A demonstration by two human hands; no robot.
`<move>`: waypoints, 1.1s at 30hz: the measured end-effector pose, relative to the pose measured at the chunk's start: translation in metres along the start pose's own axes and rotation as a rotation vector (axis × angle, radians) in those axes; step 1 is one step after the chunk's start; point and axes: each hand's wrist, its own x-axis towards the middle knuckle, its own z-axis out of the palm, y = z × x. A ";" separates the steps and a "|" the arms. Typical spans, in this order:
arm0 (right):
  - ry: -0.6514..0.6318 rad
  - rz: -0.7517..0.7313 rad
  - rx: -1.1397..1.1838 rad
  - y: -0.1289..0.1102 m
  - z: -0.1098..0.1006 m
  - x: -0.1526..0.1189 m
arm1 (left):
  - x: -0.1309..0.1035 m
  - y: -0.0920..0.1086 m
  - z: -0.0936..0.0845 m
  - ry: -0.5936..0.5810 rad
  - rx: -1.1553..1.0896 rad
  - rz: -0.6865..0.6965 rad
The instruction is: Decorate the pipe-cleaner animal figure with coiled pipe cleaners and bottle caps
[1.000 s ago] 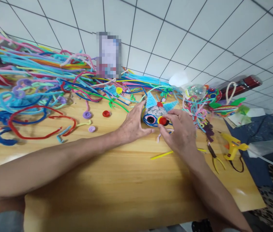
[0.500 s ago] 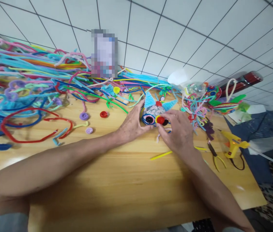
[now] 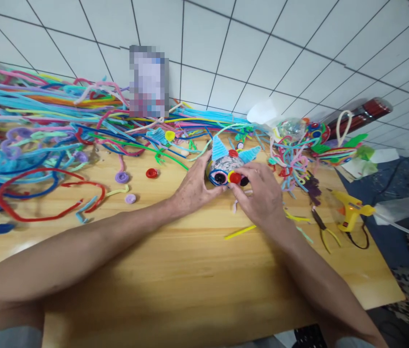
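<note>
my left hand (image 3: 194,187) is cupping a rounded, mottled figure (image 3: 226,165) between my hands; my right hand (image 3: 261,193) is pinching its red disc (image 3: 235,179); ridged triangular ears (image 3: 219,148) are splaying away from me, long axis unclear.

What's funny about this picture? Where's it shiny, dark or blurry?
Head view: glare whitens the table just beyond the left forearm; head view: shadow darkens it beside the right forearm; head view: big squares hide a rectangle by the wall, whose lines slant; head view: fine details on the toy look soft.
</note>
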 end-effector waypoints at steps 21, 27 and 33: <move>0.021 0.023 0.063 0.001 0.000 0.000 | -0.005 -0.005 0.001 0.000 0.027 -0.016; 0.034 0.037 0.049 0.000 0.002 0.000 | -0.004 -0.005 0.001 0.007 0.040 0.015; 0.009 0.053 0.050 -0.002 0.001 0.000 | -0.004 -0.005 0.000 -0.005 0.062 0.011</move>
